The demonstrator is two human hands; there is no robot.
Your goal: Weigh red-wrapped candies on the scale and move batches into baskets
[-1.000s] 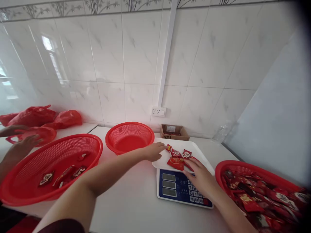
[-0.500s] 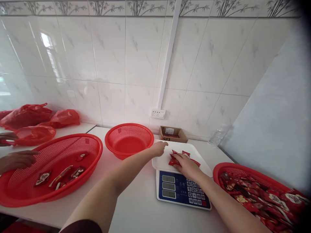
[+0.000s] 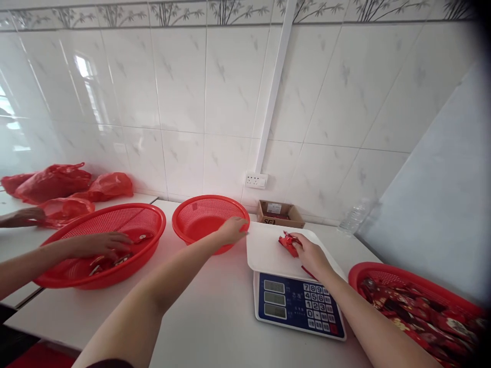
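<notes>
My right hand (image 3: 310,251) is closed around several small red snack packets (image 3: 288,244), held above the white tray (image 3: 264,250) of a digital scale. Beneath my right wrist another red packet (image 3: 308,272) lies on the tray. At the right rim of the middle red basket (image 3: 203,204), my left hand (image 3: 233,230) has its fingers bent over the edge; its grip is partly hidden. The scale's blue keypad panel (image 3: 295,301) faces me, its digits too faint to read.
A red basket full of packets (image 3: 418,306) stands at right. A co-worker's hand (image 3: 102,244) reaches into the left red basket (image 3: 161,225); another hand (image 3: 28,217) is near red plastic bags (image 3: 57,184). A cardboard box (image 3: 297,217) and clear bottle (image 3: 353,220) stand by the wall.
My right hand has gathered and lifted packets off the tray. My left hand has moved left from the tray to the middle basket's rim. The co-worker's hand has reached into the left basket, which has shifted.
</notes>
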